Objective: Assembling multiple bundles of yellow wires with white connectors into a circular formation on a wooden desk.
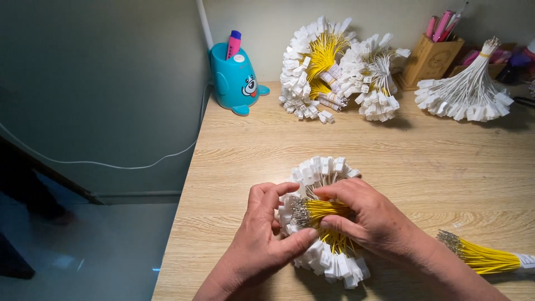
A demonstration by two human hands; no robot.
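Both hands — left hand [262,234], right hand [365,214] — pinch a yellow wire bundle [326,210] (white connectors fanned around it) above the wooden desk [434,161]; a loosened pinch could probably scatter the wires.

Only small paper labels show. A white label band [525,260] wraps the loose yellow wire bundle [485,257] at four o'clock. At twelve o'clock, white paper wraps [333,72] with dark print bind the yellow-and-white wire bundles [312,67]. No packages, signs or screens.
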